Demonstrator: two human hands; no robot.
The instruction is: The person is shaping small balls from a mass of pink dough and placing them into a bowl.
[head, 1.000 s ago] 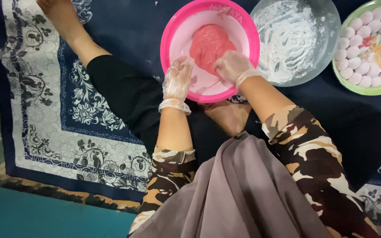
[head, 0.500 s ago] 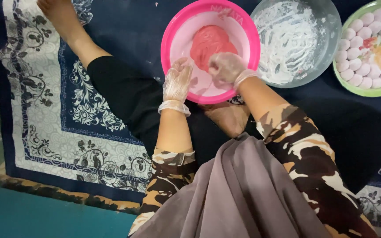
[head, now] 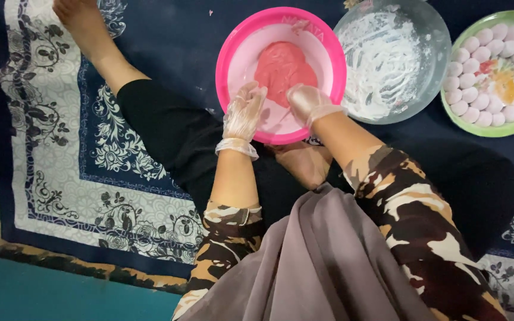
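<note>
Head view: your gloved left hand (head: 243, 113) lies flat, fingers spread, on pink bowl (head: 228, 56) rim; right hand (head: 306, 102) curled at dough edge, grip unclear. Pink dough (head: 284, 70) mostly unportioned in bowl. Green plate (head: 510, 128) rimmed with white balls (head: 464, 83); floured clear bowl (head: 423, 83) between.

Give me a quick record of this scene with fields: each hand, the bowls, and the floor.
left hand: gloved, fingers spread, resting on the near rim of the pink bowl
right hand: gloved, fingers curled inside the pink bowl, at the near edge of the dough
dough: pink lump in the bowl's middle
clear bowl: right of the pink one, smeared with white flour
green plate: far right, ringed with pale balls
floor: dark blue patterned rug
</note>
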